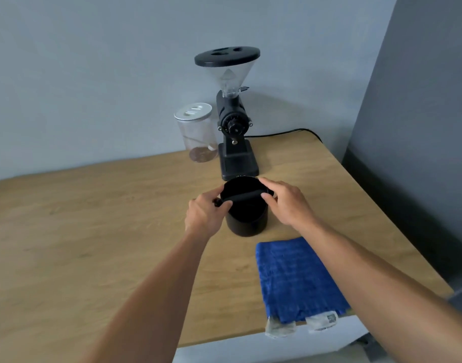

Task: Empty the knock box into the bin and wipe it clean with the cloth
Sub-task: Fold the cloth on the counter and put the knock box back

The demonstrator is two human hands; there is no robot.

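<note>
Two bare forearms enter from the bottom of the frame, one from lower left, one from lower right, both uncovered up to the frame edge with no sleeve showing. The left hand [205, 214] and right hand [287, 203] sit mid-frame, ungloved, with no rings, watch or bands visible on fingers or wrists. Nails look short and plain; finer detail is too soft to tell.
</note>
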